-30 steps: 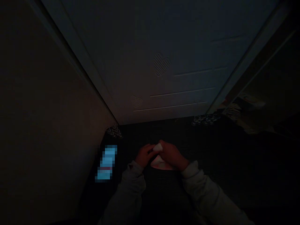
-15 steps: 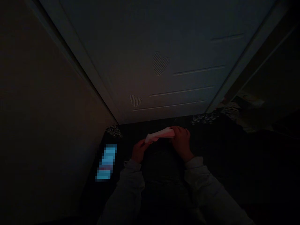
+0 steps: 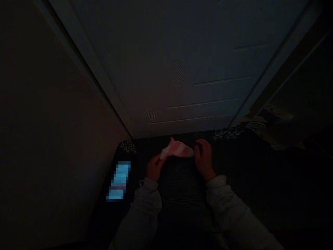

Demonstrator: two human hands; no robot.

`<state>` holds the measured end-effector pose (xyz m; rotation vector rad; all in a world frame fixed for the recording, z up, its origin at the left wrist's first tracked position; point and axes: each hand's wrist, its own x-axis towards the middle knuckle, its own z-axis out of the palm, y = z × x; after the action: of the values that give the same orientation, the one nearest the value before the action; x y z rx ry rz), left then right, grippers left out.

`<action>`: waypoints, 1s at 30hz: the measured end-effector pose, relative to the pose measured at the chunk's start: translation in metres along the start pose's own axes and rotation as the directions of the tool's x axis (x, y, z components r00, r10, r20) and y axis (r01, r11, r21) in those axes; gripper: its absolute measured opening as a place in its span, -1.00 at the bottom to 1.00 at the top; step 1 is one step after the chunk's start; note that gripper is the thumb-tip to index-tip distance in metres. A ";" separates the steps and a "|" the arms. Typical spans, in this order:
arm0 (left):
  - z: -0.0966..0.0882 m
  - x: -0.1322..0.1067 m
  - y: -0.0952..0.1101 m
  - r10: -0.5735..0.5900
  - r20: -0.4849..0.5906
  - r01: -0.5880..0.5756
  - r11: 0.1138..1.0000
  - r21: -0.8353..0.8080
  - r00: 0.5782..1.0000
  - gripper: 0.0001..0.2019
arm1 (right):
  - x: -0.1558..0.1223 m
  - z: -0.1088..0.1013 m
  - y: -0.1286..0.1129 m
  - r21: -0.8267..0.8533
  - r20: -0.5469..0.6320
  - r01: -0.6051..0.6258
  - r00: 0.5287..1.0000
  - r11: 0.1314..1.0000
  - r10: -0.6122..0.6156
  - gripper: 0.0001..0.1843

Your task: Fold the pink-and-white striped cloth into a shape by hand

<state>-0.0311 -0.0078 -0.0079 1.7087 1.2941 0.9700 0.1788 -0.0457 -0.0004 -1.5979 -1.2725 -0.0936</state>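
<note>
In dim light, my left hand pinches the left end of a small pink-and-white striped sock. The sock stretches to the right just above or on the dark tabletop; I cannot tell which. One corner of it sticks up near the middle. My right hand is beside its rounded right end, with fingers loosely bent and a gap between thumb and forefinger. Nothing shows in that hand. Whether it still brushes the sock is unclear.
A lit, blurred-out phone screen lies left of my left arm. Behind the tabletop stands a pale panel with embossed hearts. Clusters of shiny rings mark the back left corner, with similar rings at back right.
My right hand has let go of the sock's right end and shifted slightly right. The sock has spread from a narrow roll into a wider shape. My left hand keeps its hold.
</note>
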 end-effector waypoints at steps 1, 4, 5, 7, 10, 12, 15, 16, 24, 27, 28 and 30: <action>0.003 -0.001 0.000 0.048 0.027 -0.049 0.998 0.046 0.998 -0.69 | -0.002 -0.001 -0.006 0.042 0.035 0.034 0.999 0.999 -0.035 -0.71; 0.010 -0.005 0.002 0.147 0.137 -0.167 0.975 0.146 0.980 -0.72 | -0.008 -0.003 -0.025 0.140 0.194 0.157 0.964 0.978 -0.182 -0.72; 0.011 -0.006 0.003 0.163 0.171 -0.192 0.967 0.168 0.972 -0.73 | -0.010 -0.002 -0.031 0.162 0.264 0.186 0.938 0.969 -0.224 -0.71; 0.012 -0.007 0.005 0.182 0.217 -0.226 0.954 0.197 0.959 -0.73 | -0.013 -0.001 -0.040 0.182 0.405 0.218 0.872 0.959 -0.275 -0.69; 0.012 -0.007 0.006 0.207 0.250 -0.261 0.943 0.205 0.946 -0.72 | -0.014 0.002 -0.046 0.132 0.565 0.215 0.786 0.968 -0.252 -0.72; 0.012 -0.007 0.004 0.215 0.264 -0.270 0.944 0.190 0.940 -0.72 | -0.014 0.004 -0.045 0.099 0.617 0.203 0.756 0.974 -0.220 -0.72; 0.012 -0.007 0.000 0.205 0.272 -0.256 0.952 0.168 0.940 -0.73 | -0.012 0.005 -0.040 0.102 0.640 0.168 0.744 0.980 -0.194 -0.71; 0.013 -0.008 -0.001 0.201 0.278 -0.254 0.953 0.166 0.939 -0.74 | -0.012 0.006 -0.038 0.113 0.643 0.150 0.743 0.982 -0.188 -0.69; 0.012 -0.007 0.007 0.155 0.246 -0.190 0.974 0.126 0.957 -0.75 | -0.016 0.014 -0.029 0.108 0.638 0.041 0.764 0.993 -0.101 -0.61; 0.010 -0.006 0.008 0.093 0.219 -0.101 0.995 0.027 0.971 -0.66 | -0.015 0.013 -0.028 0.105 0.622 0.036 0.777 0.994 -0.094 -0.66; 0.010 -0.005 0.008 0.068 0.226 -0.063 0.998 -0.026 0.972 -0.63 | -0.015 0.012 -0.027 0.104 0.614 0.032 0.784 0.994 -0.090 -0.67; 0.009 -0.004 0.005 0.027 0.249 0.009 0.990 -0.142 0.968 -0.59 | -0.013 0.011 -0.027 0.112 0.611 0.028 0.786 0.993 -0.091 -0.70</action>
<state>-0.0216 -0.0136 -0.0075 1.6666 1.0297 0.8014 0.1477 -0.0494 0.0044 -1.5543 -1.7966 0.4910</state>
